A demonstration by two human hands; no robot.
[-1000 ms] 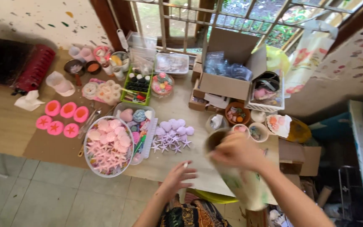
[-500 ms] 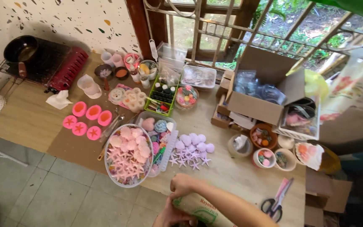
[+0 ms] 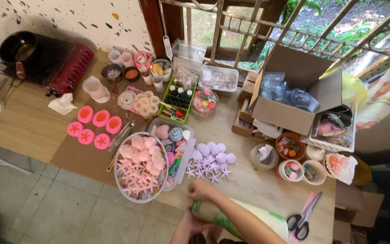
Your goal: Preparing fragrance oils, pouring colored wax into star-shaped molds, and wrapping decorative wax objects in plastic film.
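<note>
Wooden tabletop [image 3: 32,129] underlies both hands, left [image 3: 187,226] and right [image 3: 199,189], gripping a cylindrical paper roll [image 3: 231,217].

Paper roll [image 3: 231,216] — white with green print, lying on table's near edge, partly unrolled.
</note>
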